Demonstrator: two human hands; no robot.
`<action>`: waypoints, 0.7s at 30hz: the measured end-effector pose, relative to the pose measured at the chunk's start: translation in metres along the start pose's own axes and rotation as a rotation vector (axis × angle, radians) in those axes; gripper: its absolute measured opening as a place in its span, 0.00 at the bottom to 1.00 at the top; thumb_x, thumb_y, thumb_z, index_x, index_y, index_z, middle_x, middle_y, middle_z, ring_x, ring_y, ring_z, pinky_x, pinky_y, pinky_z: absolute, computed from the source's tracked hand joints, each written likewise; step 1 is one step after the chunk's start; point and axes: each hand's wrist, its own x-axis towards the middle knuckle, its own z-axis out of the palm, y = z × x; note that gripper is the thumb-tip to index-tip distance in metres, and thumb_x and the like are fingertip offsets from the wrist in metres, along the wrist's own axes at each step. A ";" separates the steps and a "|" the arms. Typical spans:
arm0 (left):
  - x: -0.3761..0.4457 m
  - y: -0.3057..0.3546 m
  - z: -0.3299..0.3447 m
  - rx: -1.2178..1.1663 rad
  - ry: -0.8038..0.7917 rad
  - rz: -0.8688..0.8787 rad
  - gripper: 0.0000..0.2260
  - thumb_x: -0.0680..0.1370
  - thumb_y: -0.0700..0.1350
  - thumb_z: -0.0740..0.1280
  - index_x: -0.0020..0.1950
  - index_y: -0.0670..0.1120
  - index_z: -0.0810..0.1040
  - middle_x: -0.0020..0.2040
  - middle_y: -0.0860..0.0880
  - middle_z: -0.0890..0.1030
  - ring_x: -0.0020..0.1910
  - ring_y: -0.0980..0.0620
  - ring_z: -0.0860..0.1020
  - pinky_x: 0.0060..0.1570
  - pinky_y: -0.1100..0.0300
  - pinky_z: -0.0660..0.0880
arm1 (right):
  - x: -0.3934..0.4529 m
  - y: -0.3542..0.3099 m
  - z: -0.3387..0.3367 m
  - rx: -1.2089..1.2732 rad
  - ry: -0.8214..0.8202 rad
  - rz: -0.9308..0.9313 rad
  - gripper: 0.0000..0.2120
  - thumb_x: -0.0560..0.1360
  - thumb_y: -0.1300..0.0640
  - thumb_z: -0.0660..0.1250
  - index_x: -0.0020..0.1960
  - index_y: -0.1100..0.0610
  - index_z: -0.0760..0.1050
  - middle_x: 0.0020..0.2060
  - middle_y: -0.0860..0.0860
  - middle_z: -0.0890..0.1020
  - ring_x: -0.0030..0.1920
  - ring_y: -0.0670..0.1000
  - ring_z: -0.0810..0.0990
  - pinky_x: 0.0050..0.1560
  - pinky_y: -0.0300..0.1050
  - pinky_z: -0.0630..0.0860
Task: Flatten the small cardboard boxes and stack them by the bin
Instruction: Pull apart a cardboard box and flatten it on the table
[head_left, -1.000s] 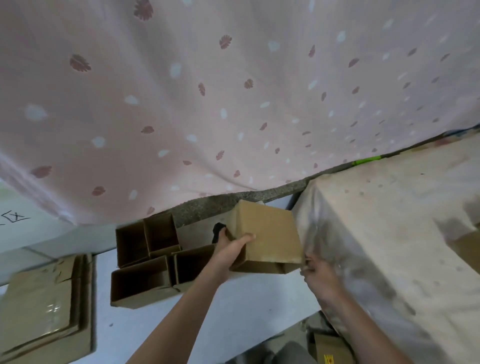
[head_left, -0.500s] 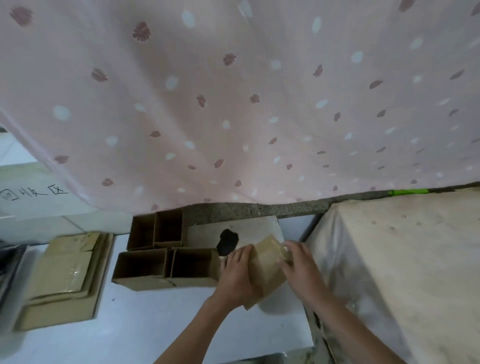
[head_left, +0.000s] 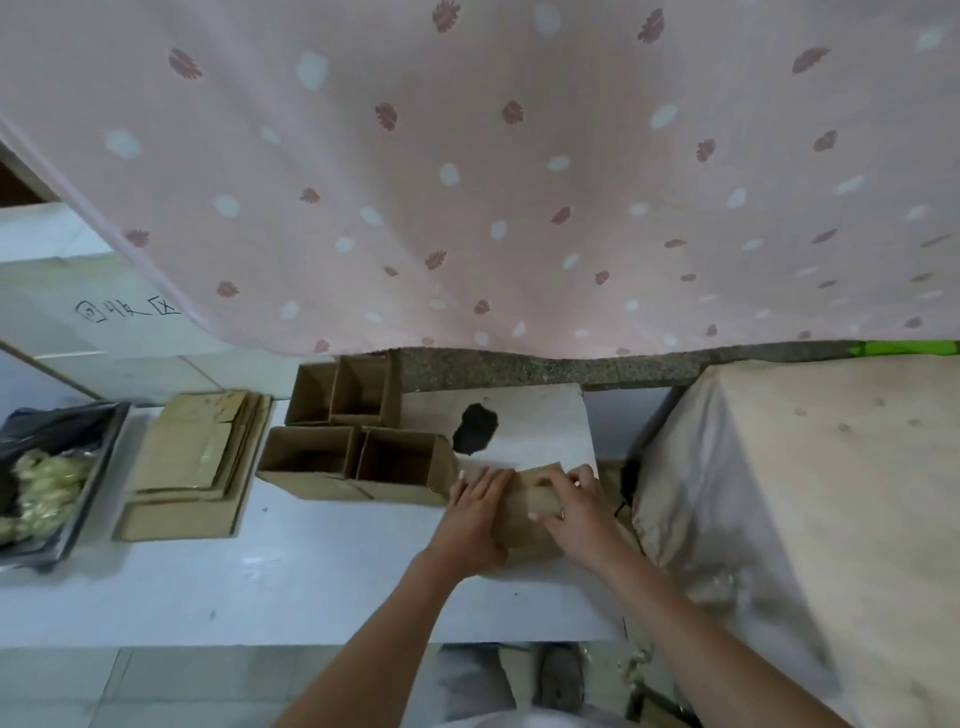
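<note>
On the white table (head_left: 291, 577), near its right end, a cardboard box (head_left: 530, 512) lies pressed down under both hands. The left hand (head_left: 475, 514) rests flat on its left part with fingers straight and spread. The right hand (head_left: 576, 506) covers the right part, its fingers bent over the box's far edge and its thumb on top, so it appears to grip the cardboard, though blur makes this hard to confirm.

Just left of the hands, touching or nearly touching the flattened box, stand two open boxes (head_left: 358, 460) side by side, their open sides facing the camera. Behind them stand two more open boxes (head_left: 345, 389) against the back of the table. Further left lies a stack of flattened cardboard (head_left: 195, 462), and beside it, at the table's left edge, a bin (head_left: 49, 478) lined with a black bag and holding pale scraps.

A white slab (head_left: 540, 421) with a black patch (head_left: 475, 428) lies behind the hands. A pink patterned curtain (head_left: 493, 171) hangs over the back, its hem just above the rear boxes. To the right, a bulky block under a stained cloth (head_left: 810, 499) crowds close beside the right hand.
</note>
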 end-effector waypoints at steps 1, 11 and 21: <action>0.001 -0.002 0.000 -0.012 -0.007 0.005 0.46 0.71 0.48 0.74 0.82 0.47 0.51 0.81 0.49 0.55 0.81 0.48 0.48 0.78 0.52 0.38 | 0.002 -0.001 0.000 0.010 -0.002 0.004 0.19 0.73 0.49 0.74 0.61 0.45 0.73 0.53 0.47 0.63 0.56 0.51 0.70 0.56 0.37 0.68; 0.006 -0.004 0.013 -0.158 0.103 -0.062 0.50 0.71 0.63 0.75 0.82 0.48 0.51 0.82 0.51 0.54 0.81 0.52 0.48 0.79 0.53 0.40 | 0.012 -0.002 -0.003 0.152 -0.011 0.044 0.08 0.75 0.53 0.73 0.50 0.42 0.77 0.49 0.47 0.68 0.44 0.45 0.74 0.49 0.32 0.70; -0.001 -0.010 0.024 -0.142 0.209 -0.144 0.54 0.70 0.69 0.71 0.82 0.44 0.46 0.83 0.50 0.47 0.80 0.53 0.38 0.75 0.58 0.30 | 0.025 -0.016 -0.010 -0.055 -0.010 0.034 0.03 0.77 0.55 0.70 0.49 0.49 0.78 0.51 0.49 0.67 0.52 0.51 0.72 0.47 0.30 0.68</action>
